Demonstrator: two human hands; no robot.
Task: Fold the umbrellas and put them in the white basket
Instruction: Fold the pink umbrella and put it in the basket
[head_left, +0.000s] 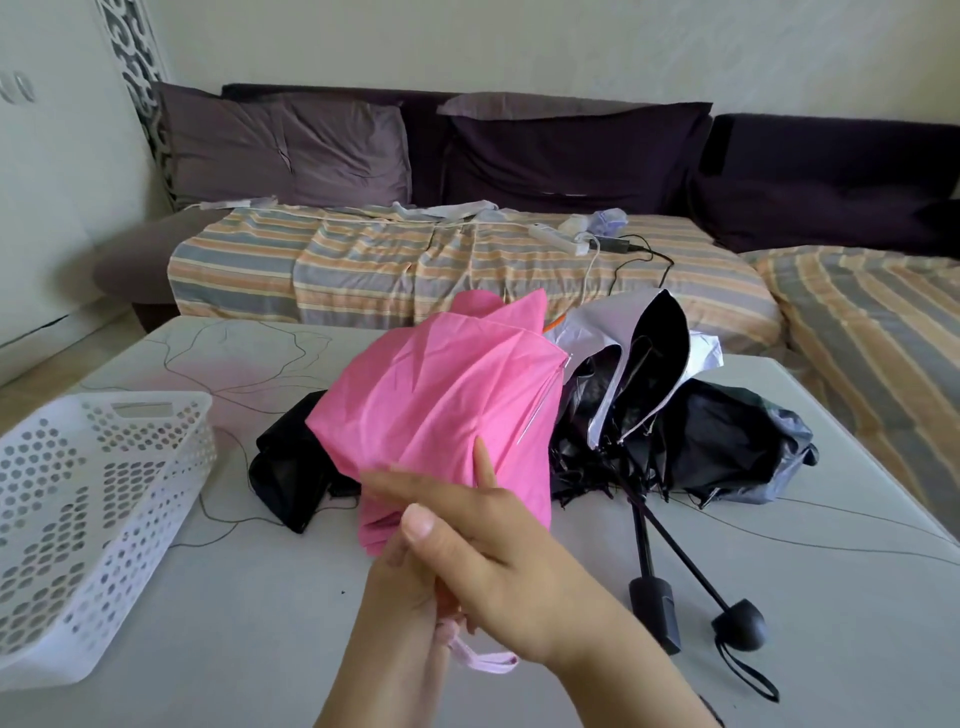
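Observation:
A pink umbrella (441, 405), collapsed with its canopy loose and bunched, is held up over the table's middle. My left hand (402, 597) grips its handle end from below, a pale pink wrist strap dangling under it. My right hand (498, 551) wraps around the lower canopy, thumb and fingers gathering the fabric. The white perforated basket (88, 499) sits at the left with nothing inside. To the right lie a silver-and-black umbrella (639, 364) and a black umbrella (727, 447), unfolded, with two black handles (691, 603) pointing toward me. A black folded bundle (291, 467) lies behind the pink one.
The grey table (260, 623) has thin dark lines across it. Behind it is a sofa with a striped cover (415, 260), dark cushions, and a power strip with cables (571, 241).

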